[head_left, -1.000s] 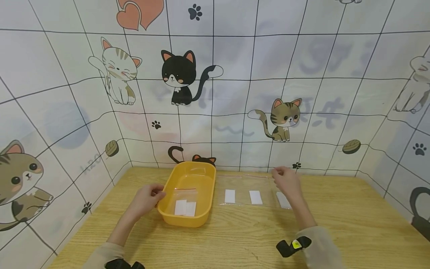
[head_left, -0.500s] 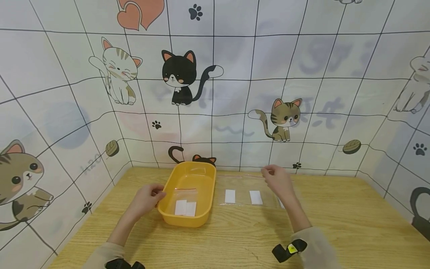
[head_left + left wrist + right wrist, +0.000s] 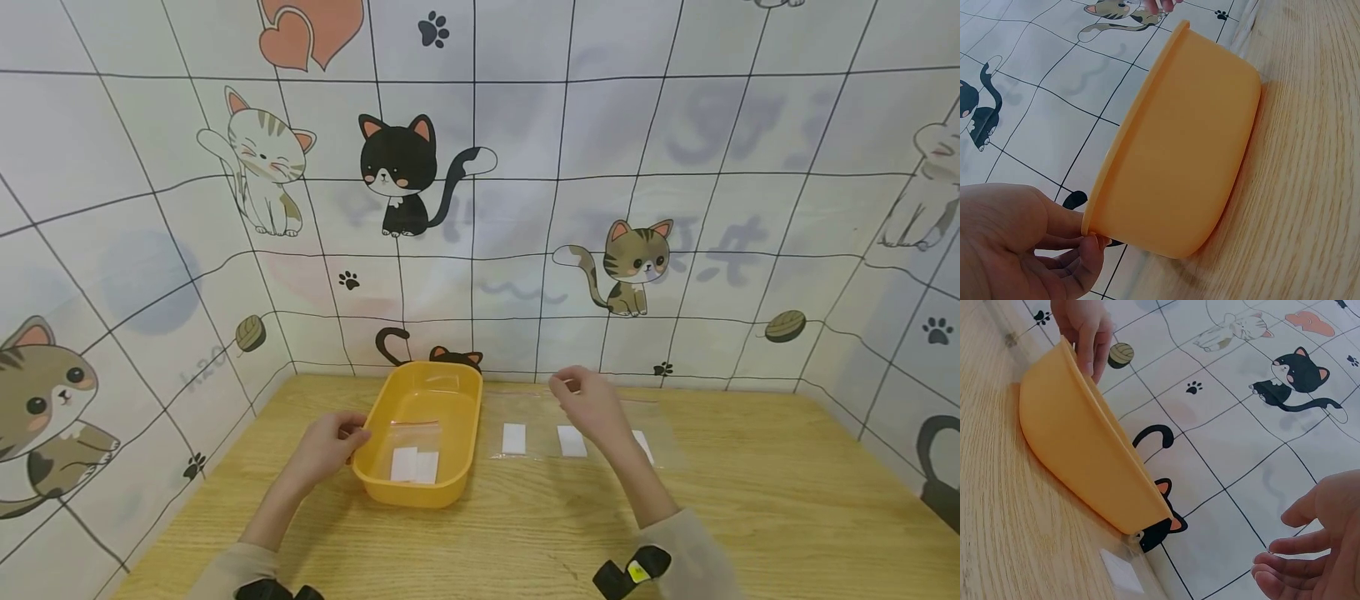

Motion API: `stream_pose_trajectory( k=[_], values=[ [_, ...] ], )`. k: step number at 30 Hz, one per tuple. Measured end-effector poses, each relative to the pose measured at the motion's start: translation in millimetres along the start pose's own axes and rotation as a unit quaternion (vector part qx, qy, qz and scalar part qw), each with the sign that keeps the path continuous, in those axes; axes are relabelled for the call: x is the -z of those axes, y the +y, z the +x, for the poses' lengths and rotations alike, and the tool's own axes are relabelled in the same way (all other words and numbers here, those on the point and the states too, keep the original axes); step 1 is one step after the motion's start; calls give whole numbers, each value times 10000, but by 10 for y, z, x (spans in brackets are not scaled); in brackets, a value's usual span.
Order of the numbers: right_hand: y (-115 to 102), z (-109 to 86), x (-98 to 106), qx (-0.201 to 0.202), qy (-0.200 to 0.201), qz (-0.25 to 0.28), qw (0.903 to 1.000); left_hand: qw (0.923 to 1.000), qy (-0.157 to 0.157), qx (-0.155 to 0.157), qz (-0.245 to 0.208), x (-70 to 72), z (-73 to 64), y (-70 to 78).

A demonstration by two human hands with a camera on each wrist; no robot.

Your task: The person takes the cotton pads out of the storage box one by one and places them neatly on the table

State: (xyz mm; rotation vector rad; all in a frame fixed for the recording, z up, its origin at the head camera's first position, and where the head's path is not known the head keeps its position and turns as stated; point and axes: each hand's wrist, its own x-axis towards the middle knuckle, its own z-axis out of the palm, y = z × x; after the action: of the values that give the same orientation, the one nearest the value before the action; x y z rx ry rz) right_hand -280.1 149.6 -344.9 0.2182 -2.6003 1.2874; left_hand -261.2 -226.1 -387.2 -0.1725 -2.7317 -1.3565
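A yellow plastic tub (image 3: 411, 497) sits on the table, left of centre. My left hand (image 3: 326, 446) pinches its left rim; in the left wrist view, thumb and fingers (image 3: 1090, 259) close over the edge. Inside the tub lie clear zip bags with white cards (image 3: 415, 464). My right hand (image 3: 592, 410) hangs above the table to the right of the tub, its fingers loosely bent around nothing in the right wrist view. Beneath and beside it lie clear zip bags in a row, holding white cards (image 3: 513, 438); the right forearm partly covers the rightmost card (image 3: 642, 445).
A wooden table (image 3: 787, 492) stands against a white wall sheet (image 3: 517, 217) printed with grid lines and cartoon cats. Black wrist cameras (image 3: 633, 571) are strapped on both sleeves.
My right hand has moved left over the row of bags toward the tub, uncovering part of the rightmost card. The left hand and the tub have stayed in place.
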Motion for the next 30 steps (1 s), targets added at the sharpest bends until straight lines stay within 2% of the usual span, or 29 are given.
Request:
stream_pose_trajectory(
  k=[6, 14, 30],
  values=[
    [-130, -28, -94, 182, -103, 91, 9997, 10000, -5, -36, -4, 10, -3, -7],
    [-282, -72, -224, 221, -313, 512, 9980, 10000, -3, -68, -5, 10, -6, -3],
    [-427, -55, -556, 302, -653, 927, 9931, 10000, -1, -38, -31, 5, -20, 17]
  ],
)
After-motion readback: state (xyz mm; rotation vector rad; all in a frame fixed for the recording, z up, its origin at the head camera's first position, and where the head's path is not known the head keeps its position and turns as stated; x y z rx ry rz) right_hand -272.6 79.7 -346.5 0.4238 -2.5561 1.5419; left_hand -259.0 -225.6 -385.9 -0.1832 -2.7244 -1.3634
